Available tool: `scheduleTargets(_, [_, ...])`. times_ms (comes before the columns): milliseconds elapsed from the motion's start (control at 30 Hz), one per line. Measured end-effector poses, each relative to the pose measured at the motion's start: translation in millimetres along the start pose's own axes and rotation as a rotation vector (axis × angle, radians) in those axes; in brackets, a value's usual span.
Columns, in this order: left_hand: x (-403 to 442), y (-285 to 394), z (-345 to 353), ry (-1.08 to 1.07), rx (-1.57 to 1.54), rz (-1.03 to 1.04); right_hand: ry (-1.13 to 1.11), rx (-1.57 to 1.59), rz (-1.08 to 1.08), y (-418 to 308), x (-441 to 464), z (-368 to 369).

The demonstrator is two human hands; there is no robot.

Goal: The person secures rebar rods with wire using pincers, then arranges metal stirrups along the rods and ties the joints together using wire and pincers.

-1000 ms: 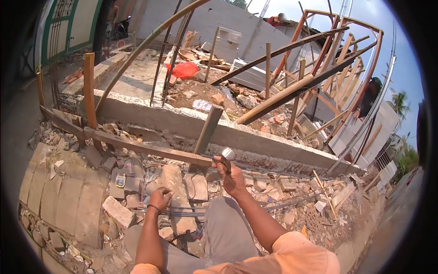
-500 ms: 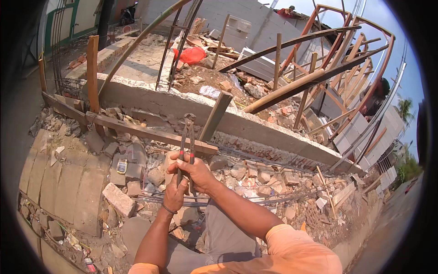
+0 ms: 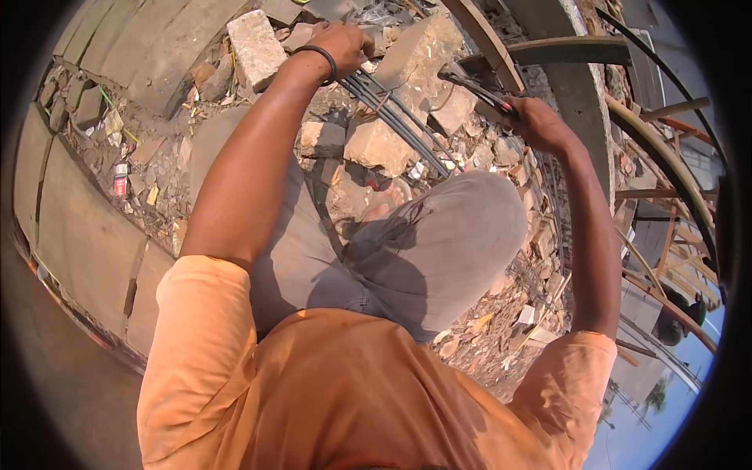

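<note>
In my right hand [image 3: 539, 125], at the upper right, is a pair of pincers [image 3: 482, 92] with dark handles and a red band; the jaws point up and left toward a wooden board. My left hand [image 3: 338, 45], a black band at its wrist, is at the top centre with curled fingers at the upper end of a bundle of thin steel rods [image 3: 399, 121]. Part of its grip is hidden by the back of the hand. The rods run down and right over rubble to my bent knee, and a thin tie crosses them.
A pale block [image 3: 257, 48] lies left of my left hand. Broken concrete chunks [image 3: 384, 141] surround the rods. A wooden board [image 3: 489, 43] and a concrete beam [image 3: 583, 102] stand at the upper right. Flat concrete slabs [image 3: 86, 211] line the left.
My hands have moved apart: the left has left the pincers and moved to the rods, while the right keeps the pincers. The view has tilted down and turned.
</note>
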State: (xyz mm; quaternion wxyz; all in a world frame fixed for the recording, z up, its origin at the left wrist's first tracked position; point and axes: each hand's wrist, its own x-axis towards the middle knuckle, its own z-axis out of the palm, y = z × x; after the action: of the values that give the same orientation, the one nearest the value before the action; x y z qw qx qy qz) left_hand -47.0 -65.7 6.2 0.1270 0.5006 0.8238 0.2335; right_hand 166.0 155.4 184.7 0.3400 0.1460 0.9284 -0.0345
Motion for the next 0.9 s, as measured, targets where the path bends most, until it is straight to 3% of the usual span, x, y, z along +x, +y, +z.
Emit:
scheduleTargets(67, [-2, -1, 20, -0.019, 0.051, -0.028, 0.097, -0.150, -0.089, 16, 19, 31])
scheduleTargets(100, [-1, -1, 20, -0.080, 0.036, -0.054, 0.021, -0.222, -0.021, 0, 20, 29])
scheduleTargets(233, [-1, 6, 21, -0.205, -0.030, -0.128, 0.140, -0.481, -0.021, -1, 39, 54])
scheduleTargets(367, [5, 4, 27, -0.197, -0.069, -0.156, 0.156, -0.443, -0.032, -7, 48, 56])
scheduleTargets(633, [7, 5, 24, -0.213, -0.086, -0.157, 0.429, -0.517, -0.223, -10, 69, 59])
scheduleTargets(733, [10, 5, 26, -0.233, -0.054, -0.171, 0.306, -0.550, -0.199, -20, 69, 42])
scheduleTargets(867, [8, 9, 27, -0.160, -0.041, -0.187, 0.341, -0.635, -0.265, -9, 82, 34])
scheduleTargets(900, [6, 10, 27, -0.143, -0.031, -0.192, 0.437, -0.595, -0.324, -15, 85, 29])
